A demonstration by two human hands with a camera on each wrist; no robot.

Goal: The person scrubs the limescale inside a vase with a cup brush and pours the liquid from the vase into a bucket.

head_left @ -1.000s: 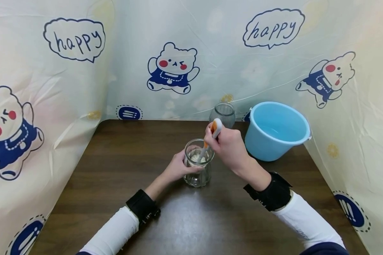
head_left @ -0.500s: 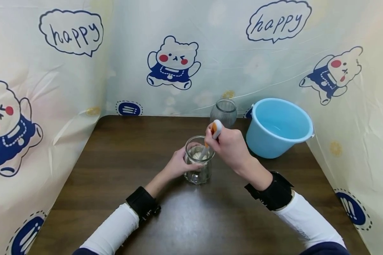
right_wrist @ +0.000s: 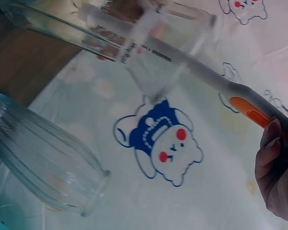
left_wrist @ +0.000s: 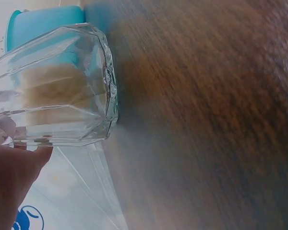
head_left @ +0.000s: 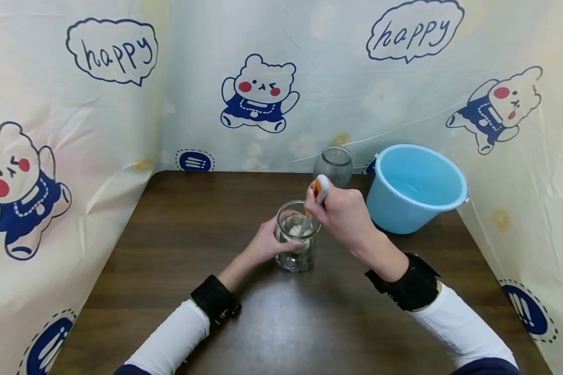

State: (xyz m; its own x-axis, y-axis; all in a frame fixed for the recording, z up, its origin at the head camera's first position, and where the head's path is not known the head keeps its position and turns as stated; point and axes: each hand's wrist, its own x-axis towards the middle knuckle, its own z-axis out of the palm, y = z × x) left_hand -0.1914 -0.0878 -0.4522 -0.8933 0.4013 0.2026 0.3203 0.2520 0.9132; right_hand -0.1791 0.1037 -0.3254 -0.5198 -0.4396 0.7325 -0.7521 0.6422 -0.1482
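- Shift of the whole head view, slight, since one second earlier: both hands, jar and bucket slide together toward the frame's right, keeping nearly the same places relative to one another.
- Left hand (head_left: 265, 242): my fingers are curled round the side of the clear glass jar (head_left: 297, 259), thumb across its near face.
- Right hand (head_left: 344, 213): my fist grips the white-and-orange handle (head_left: 322, 188), which slants down through the open mouth of that jar.
- Clear glass jar, position: near the middle of the brown worktop (head_left: 192, 234), mouth upward; I cannot tell whether its base touches the surface.
- Tan, sponge-like block (left_wrist: 55, 88): seen through the glass in the left wrist view, inside the jar.
- Ribbed glass jar (head_left: 334, 169): beyond my right hand, by the worktop's back edge, partly hidden in the head view.
- Light blue bucket (head_left: 387, 211): to the right of the ribbed glass jar, near the back right corner.
- Pale curtain (head_left: 187, 104): printed with bears and the word "happy", behind and along both sides.
- Black bands (head_left: 216, 299): one on each wrist, above white sleeves (head_left: 169, 341).
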